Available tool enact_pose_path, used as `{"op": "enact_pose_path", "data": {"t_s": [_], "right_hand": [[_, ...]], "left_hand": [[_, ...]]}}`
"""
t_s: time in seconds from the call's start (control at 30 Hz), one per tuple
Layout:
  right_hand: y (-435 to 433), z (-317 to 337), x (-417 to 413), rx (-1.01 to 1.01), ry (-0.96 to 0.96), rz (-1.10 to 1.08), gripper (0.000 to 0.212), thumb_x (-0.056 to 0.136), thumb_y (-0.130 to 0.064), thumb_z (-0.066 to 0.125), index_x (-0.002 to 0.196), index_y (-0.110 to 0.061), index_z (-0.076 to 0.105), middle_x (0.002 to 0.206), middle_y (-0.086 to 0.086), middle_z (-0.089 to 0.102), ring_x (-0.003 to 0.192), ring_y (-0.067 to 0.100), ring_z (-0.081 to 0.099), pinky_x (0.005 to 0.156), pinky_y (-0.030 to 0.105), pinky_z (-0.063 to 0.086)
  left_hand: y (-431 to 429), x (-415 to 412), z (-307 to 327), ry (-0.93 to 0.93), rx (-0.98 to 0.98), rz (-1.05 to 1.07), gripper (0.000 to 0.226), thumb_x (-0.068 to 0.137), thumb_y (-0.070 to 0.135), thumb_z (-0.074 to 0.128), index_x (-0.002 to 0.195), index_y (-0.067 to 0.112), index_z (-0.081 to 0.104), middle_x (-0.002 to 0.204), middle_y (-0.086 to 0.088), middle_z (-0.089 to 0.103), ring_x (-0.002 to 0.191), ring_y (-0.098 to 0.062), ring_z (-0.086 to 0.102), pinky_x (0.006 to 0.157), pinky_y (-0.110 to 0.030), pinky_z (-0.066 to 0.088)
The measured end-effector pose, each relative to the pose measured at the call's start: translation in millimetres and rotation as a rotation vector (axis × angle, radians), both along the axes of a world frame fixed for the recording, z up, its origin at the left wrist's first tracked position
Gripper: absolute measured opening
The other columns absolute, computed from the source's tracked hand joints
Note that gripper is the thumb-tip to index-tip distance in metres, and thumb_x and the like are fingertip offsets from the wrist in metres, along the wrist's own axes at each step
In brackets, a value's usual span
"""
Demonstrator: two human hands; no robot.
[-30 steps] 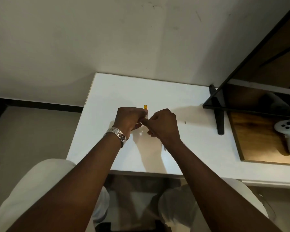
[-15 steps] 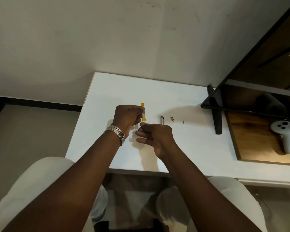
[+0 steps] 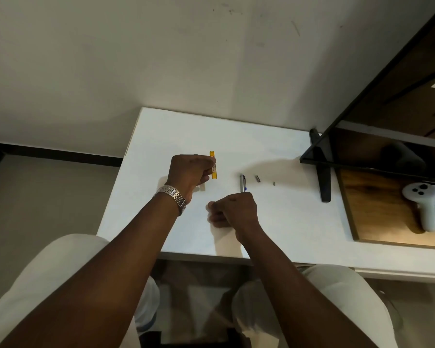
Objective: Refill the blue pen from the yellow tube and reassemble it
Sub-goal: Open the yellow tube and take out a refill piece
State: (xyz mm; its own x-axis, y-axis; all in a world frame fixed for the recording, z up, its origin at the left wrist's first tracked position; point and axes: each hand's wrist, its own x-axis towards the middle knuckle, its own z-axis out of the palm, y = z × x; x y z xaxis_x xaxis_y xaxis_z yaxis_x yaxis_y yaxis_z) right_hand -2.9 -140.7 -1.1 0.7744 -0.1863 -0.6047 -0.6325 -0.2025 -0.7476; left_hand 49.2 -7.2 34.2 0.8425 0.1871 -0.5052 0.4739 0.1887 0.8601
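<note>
My left hand (image 3: 189, 172) pinches the yellow tube (image 3: 213, 169) and holds it upright just above the white table (image 3: 261, 144). My right hand (image 3: 236, 209) hovers lower and to the right of it, fingers curled shut, and I see nothing in them. The silver pen barrel with a blue mark (image 3: 242, 183) lies on the table right behind my right hand, its near end hidden by my knuckles. A small dark pen part (image 3: 257, 178) and a tiny piece (image 3: 274, 183) lie to the barrel's right.
A black monitor stand (image 3: 322, 169) and screen edge stand at the right. Beyond them a white controller (image 3: 423, 204) rests on a wooden board (image 3: 377, 217). The wall runs along the table's far edge. My knees sit under the near edge.
My hands were joined at the yellow tube; my right hand has pulled away down and toward me, uncovering the pen barrel and small parts. My left hand keeps the tube.
</note>
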Motion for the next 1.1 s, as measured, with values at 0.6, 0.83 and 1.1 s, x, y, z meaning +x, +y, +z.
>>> {"op": "enact_pose_path", "data": {"t_s": [0.6, 0.83, 1.1], "right_hand": [[8.3, 30.5, 16.0, 0.833, -0.010, -0.407, 0.029, 0.101, -0.002, 0.042, 0.101, 0.008, 0.070, 0.101, 0.028, 0.078, 0.089, 0.035, 0.081, 0.084, 0.043, 0.065], [7.0, 30.1, 17.5, 0.905, -0.023, -0.451, 0.025, 0.099, 0.004, 0.044, 0.100, 0.010, 0.068, 0.094, 0.028, 0.078, 0.085, 0.036, 0.081, 0.083, 0.044, 0.066], [9.8, 35.3, 15.1, 0.828, -0.041, -0.445, 0.016, 0.095, 0.011, 0.056, 0.106, 0.011, 0.067, 0.098, 0.025, 0.076, 0.083, 0.031, 0.082, 0.069, 0.036, 0.068]], "left_hand": [[-4.3, -3.8, -4.6, -0.254, 0.196, -0.129, 0.009, 0.088, 0.011, 0.075, 0.092, 0.011, 0.084, 0.086, -0.007, 0.081, 0.075, -0.014, 0.074, 0.074, -0.028, 0.056], [-4.1, -3.5, -4.9, -0.359, 0.257, -0.144, 0.011, 0.089, 0.013, 0.076, 0.098, 0.010, 0.083, 0.094, -0.010, 0.083, 0.093, -0.027, 0.080, 0.096, -0.047, 0.061], [-2.2, -0.8, -3.7, -0.310, 0.144, -0.086, 0.012, 0.089, 0.012, 0.077, 0.086, 0.022, 0.083, 0.082, 0.004, 0.082, 0.076, -0.010, 0.080, 0.076, -0.027, 0.061]]}}
